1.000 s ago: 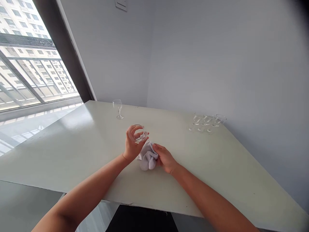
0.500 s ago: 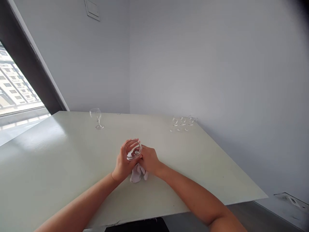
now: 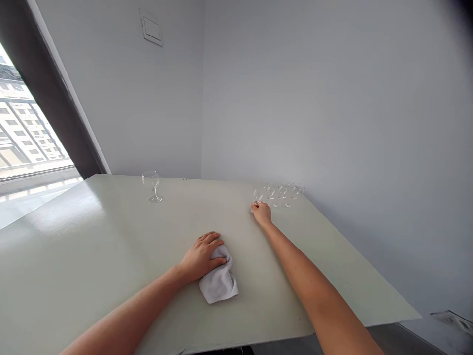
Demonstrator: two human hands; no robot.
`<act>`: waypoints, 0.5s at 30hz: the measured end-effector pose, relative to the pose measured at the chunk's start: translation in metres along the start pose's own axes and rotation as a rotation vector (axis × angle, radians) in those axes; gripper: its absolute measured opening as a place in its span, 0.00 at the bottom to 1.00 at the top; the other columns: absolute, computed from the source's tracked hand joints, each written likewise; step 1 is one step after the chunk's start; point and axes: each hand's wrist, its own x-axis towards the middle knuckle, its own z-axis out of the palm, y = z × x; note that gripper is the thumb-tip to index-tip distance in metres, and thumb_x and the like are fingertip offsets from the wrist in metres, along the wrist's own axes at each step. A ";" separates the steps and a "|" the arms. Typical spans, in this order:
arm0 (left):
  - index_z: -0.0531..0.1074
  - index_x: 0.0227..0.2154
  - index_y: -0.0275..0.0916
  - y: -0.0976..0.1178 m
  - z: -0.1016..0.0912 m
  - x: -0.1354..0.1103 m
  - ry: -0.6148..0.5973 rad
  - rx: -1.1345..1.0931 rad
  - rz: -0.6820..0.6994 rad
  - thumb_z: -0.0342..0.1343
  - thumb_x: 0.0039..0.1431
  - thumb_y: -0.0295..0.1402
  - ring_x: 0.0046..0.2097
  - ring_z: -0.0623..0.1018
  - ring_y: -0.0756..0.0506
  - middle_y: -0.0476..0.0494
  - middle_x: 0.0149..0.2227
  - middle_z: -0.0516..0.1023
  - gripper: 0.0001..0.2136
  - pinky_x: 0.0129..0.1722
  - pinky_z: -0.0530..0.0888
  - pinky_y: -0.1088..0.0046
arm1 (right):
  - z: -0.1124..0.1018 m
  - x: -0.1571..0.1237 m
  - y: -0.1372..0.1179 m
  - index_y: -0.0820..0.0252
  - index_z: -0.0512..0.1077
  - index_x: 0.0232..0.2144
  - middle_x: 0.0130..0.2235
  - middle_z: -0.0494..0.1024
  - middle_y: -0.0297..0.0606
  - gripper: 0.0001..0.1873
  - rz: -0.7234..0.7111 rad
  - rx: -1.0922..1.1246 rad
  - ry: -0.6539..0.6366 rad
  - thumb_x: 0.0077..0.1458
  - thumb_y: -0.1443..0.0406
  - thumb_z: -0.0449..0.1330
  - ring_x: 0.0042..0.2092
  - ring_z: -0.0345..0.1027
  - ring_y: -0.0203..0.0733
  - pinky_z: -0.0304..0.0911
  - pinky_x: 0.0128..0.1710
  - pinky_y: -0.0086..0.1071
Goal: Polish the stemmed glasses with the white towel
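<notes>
At the left end of a row of clear glasses, my right hand [image 3: 261, 214] pinches the stem of a wine glass [image 3: 258, 193]. The glass is upright at the table surface, its foot partly hidden by my fingers. Nearer to me, my left hand [image 3: 202, 255] rests on the table with a crumpled white cloth [image 3: 219, 285] under its thumb and fingers. Most of the cloth lies spread toward the front edge.
Several clear stemmed glasses [image 3: 283, 192] stand close to the right of the held one. Another wine glass [image 3: 152, 187] stands alone at the back left. The pale table [image 3: 129, 256] meets walls behind and right; a window [image 3: 29, 123] is left.
My right hand has carried the wine glass forward and right to the row. My left hand has let go of the glass and come down on the table with the cloth.
</notes>
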 end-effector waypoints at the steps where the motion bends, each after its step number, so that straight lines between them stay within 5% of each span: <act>1: 0.68 0.46 0.46 0.000 -0.001 0.000 0.002 -0.006 0.001 0.54 0.50 0.46 0.59 0.58 0.40 0.45 0.56 0.63 0.20 0.57 0.56 0.60 | 0.002 0.003 0.001 0.60 0.66 0.16 0.19 0.68 0.35 0.14 0.009 -0.003 0.006 0.47 0.60 0.51 0.23 0.60 0.36 0.51 0.23 0.27; 8: 0.67 0.47 0.45 0.003 -0.005 -0.001 0.028 -0.138 -0.013 0.54 0.50 0.46 0.57 0.61 0.40 0.44 0.54 0.66 0.22 0.56 0.57 0.61 | 0.005 0.019 0.001 0.60 0.67 0.19 0.24 0.72 0.39 0.11 0.042 -0.001 0.022 0.46 0.60 0.54 0.27 0.63 0.39 0.53 0.26 0.29; 15: 0.70 0.42 0.46 -0.012 -0.021 0.005 0.223 -0.388 -0.198 0.43 0.58 0.43 0.45 0.72 0.44 0.45 0.46 0.72 0.15 0.43 0.67 0.67 | -0.015 -0.040 -0.004 0.63 0.69 0.31 0.33 0.73 0.44 0.20 -0.017 0.032 -0.025 0.54 0.55 0.44 0.33 0.64 0.42 0.54 0.30 0.31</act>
